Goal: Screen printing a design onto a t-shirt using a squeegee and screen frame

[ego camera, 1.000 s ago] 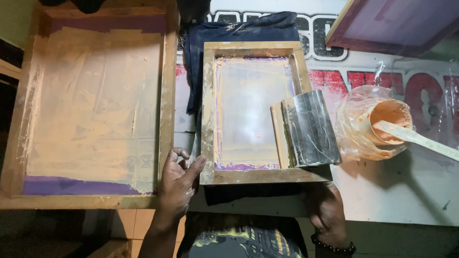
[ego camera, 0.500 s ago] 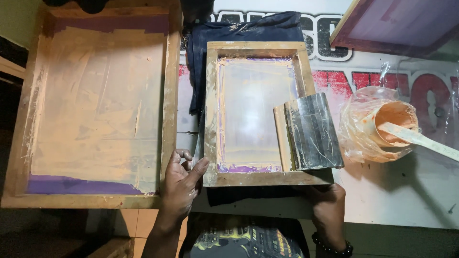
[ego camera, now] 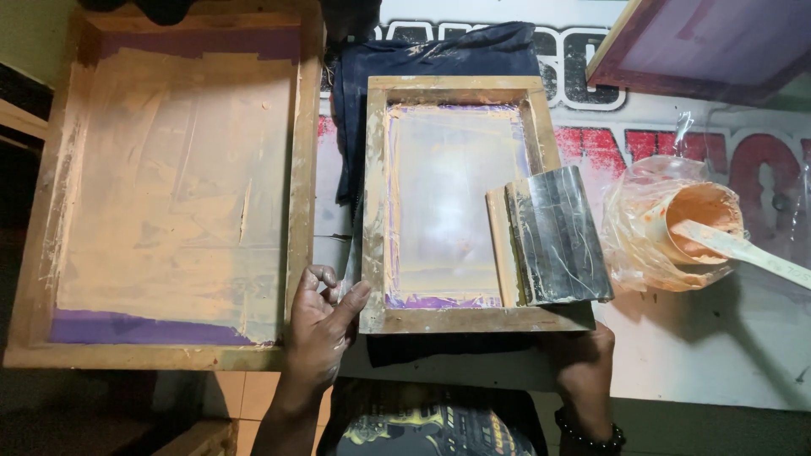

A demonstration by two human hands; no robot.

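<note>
Small wooden screen-printing frame [ego camera: 460, 203], flat on the table, long side running away from the viewer, over a dark blue garment [ego camera: 422, 63]. Mesh pale, smeared, purple-edged. Wood pale, paint-stained. Near corners gripped on both sides. Squeegee [ego camera: 549, 236] rested across the right rail, dark streaked blade, wooden handle facing the mesh, tilted slightly.

A white banner [ego camera: 676, 355] with red and black lettering is lying under the work as the table cover. A clear plastic bag [ego camera: 642, 228], smeared orange, is sitting at right upon it, wrapped around an orange paint cup [ego camera: 705, 219].
</note>
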